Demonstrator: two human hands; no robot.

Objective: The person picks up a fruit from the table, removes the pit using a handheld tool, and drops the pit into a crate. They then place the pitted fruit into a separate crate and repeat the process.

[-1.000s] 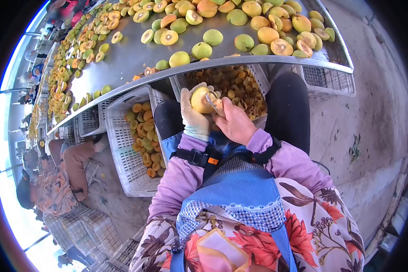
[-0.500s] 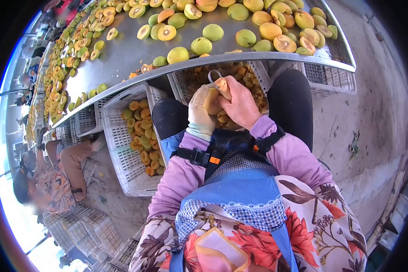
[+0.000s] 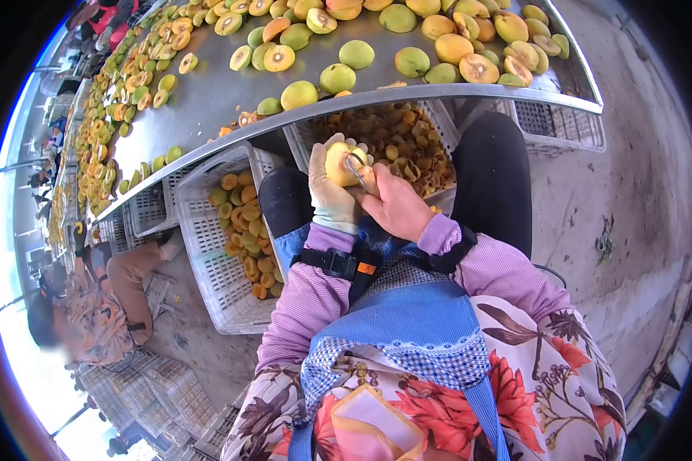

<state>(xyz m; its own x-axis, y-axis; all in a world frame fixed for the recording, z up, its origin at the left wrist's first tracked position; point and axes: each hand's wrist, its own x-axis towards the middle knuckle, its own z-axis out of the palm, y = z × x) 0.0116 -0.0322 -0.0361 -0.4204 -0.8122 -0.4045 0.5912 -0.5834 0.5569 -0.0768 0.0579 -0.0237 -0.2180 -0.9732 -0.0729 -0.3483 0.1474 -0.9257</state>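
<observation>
Left hand: grip clamped on fruit. Right hand: grip clamped on loop tool. Step: apparently scooping; next move calls for steady fruit support.

We look into a well-lit scene, brightest from eight to ten o'clock, where the background burns out to white with bluish fringing. Glare whitens the metal table at ten o'clock; shade sits beneath its edge at eleven. The fisheye lens bows that edge and leaves black corners. We see the left hand and right hand clearly; distant people toward ten o'clock look soft.
</observation>
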